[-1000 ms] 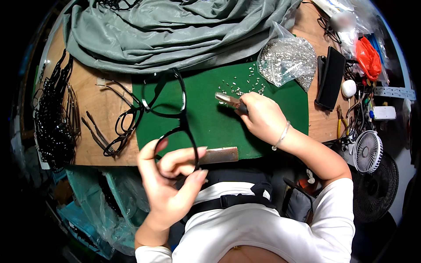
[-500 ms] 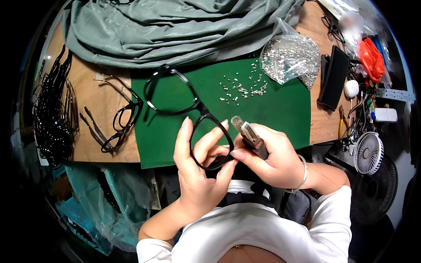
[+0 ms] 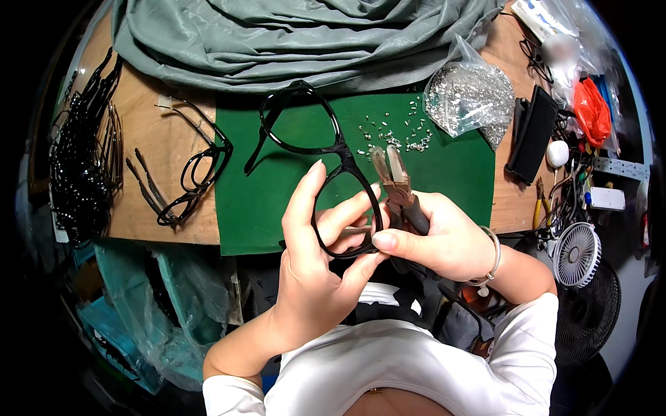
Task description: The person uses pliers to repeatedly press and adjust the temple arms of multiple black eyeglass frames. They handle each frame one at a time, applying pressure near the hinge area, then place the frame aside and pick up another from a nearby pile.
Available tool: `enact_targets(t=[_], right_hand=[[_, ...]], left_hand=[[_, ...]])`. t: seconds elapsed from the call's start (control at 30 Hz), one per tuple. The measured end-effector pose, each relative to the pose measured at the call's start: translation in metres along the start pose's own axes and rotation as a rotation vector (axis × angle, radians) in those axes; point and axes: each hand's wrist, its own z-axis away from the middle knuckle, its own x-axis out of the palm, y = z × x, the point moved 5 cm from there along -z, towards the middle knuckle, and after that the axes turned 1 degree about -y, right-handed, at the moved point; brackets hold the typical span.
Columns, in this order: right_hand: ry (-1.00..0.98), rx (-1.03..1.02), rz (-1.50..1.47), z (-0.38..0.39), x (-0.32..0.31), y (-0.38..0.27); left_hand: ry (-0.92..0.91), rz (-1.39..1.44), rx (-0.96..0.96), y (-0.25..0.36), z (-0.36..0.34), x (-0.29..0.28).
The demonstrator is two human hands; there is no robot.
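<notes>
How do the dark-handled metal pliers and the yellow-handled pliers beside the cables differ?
The dark-handled pliers are in the right hand; the yellow-handled pliers are unheld. The dark-handled pliers look larger in this view than the yellow-handled pliers. Both point their jaws toward the picture's top.

grey cloth (image 3: pixel 298 48) heaped on desk's (image 3: pixel 149 125) far side | red plastic bag (image 3: pixel 592 114) at right | yellow-handled pliers (image 3: pixel 539 204) at right edge | white mini fan (image 3: pixel 577 255) overlapping larger black fan (image 3: pixel 598 320) | black slab (image 3: pixel 534 132), perhaps a phone
</notes>
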Motion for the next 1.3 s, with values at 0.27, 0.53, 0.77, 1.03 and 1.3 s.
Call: enact_targets(t=[0.27, 0.53, 0.77, 1.03, 1.3], right_hand=[[-0.065, -0.016, -0.116, 0.002, 0.008, -0.005], [-0.169, 0.015, -0.127, 0.002, 0.006, -0.006], [-0.057, 0.029, -0.087, -0.002, 0.003, -0.002], [0.331, -0.247, 0.886, -0.027, -0.045, 0.001], [0.405, -0.279, 0.692, -0.029, -0.061, -0.012]], left_hand=[[-0.039, 0.030, -0.033, -0.001, 0.002, 0.000], [-0.067, 0.119, -0.039, 0.010, 0.001, -0.003], [0.009, 0.142, -0.047, 0.000, -0.002, -0.003], [0.122, 0.084, -0.084, 0.003, -0.005, -0.017], [0.179, 0.105, 0.012, -0.001, 0.004, -0.027]])
